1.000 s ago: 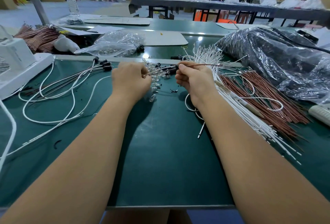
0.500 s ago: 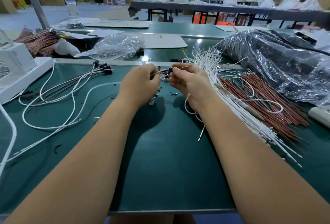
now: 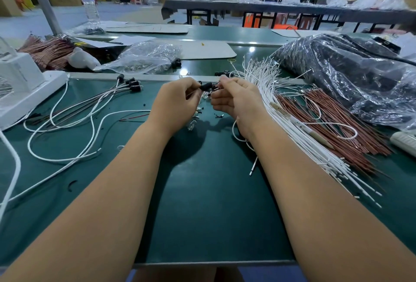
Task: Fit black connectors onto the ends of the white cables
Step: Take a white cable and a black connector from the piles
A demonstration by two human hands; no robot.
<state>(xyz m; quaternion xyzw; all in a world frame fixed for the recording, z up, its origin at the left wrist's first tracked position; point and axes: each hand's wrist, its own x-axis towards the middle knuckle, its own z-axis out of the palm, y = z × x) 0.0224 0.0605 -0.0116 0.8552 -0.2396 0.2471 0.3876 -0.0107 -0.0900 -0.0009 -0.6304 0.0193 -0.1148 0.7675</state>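
My left hand (image 3: 174,104) and my right hand (image 3: 234,99) meet at mid-table over the green mat. Between their fingertips sits a small black connector (image 3: 206,86), pinched from both sides. A white cable (image 3: 253,164) trails from under my right hand toward me; how it joins the connector is hidden by my fingers. To the left lie white cables with black connectors fitted on their ends (image 3: 134,84). On the right is a thick bundle of bare white cables (image 3: 292,128).
Brown-red wires (image 3: 337,124) lie beside the white bundle. A large plastic bag of black parts (image 3: 351,79) fills the far right. A clear bag (image 3: 146,56) and a white device (image 3: 22,88) stand at the back left. Small loose parts (image 3: 217,115) lie near my hands.
Both hands have drawn closer together, and the long cable end that stuck out between them is now hidden; only the black connector shows between my fingertips.
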